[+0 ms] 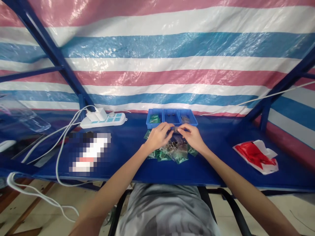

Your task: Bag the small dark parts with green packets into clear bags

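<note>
Pinching a small plastic bag [175, 129] by opposite sides with left hand [159, 134] and right hand [192, 134], near heaped packets [180, 150], by the blue three-compartment tray [153, 125].

the tray [153, 126] is blue, the sheet [169, 64] striped red, white and blue

Bright light w/ glare on striped sheet [172, 49], wide-angle stretch nr edges, pixelated patch [90, 154] L.
</note>
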A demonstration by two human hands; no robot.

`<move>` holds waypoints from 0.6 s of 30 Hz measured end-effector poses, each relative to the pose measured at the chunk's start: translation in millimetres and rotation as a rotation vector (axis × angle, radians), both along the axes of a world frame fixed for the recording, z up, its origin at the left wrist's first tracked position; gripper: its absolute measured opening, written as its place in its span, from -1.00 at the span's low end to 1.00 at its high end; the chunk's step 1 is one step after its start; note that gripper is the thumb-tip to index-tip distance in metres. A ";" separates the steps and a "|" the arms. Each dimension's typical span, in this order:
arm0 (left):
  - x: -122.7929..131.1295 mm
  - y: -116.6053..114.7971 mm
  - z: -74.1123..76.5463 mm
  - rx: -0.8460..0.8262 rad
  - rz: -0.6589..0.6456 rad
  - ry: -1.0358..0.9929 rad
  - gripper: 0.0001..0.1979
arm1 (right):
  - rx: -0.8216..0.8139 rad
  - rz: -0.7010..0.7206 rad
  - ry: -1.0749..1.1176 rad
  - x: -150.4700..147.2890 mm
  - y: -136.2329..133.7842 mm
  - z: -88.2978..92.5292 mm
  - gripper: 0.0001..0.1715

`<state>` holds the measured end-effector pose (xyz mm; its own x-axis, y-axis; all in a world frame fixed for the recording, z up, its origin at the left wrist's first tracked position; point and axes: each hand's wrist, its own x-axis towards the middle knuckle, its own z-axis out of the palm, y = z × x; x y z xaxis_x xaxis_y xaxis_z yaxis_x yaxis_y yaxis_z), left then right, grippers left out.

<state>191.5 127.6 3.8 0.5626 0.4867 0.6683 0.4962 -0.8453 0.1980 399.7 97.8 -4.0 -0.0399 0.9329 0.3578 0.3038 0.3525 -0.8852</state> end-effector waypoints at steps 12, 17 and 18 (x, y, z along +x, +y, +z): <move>-9.8 9.0 -3.0 -0.011 0.071 -0.009 -0.72 | -0.203 0.070 0.271 9.3 10.2 2.6 -0.64; -24.2 21.5 4.9 0.018 0.065 0.016 -0.75 | -0.261 0.111 0.219 2.9 4.0 6.8 -0.61; -28.6 25.3 8.1 0.018 0.076 -0.015 -0.76 | -0.265 0.113 0.217 1.0 2.0 9.5 -0.61</move>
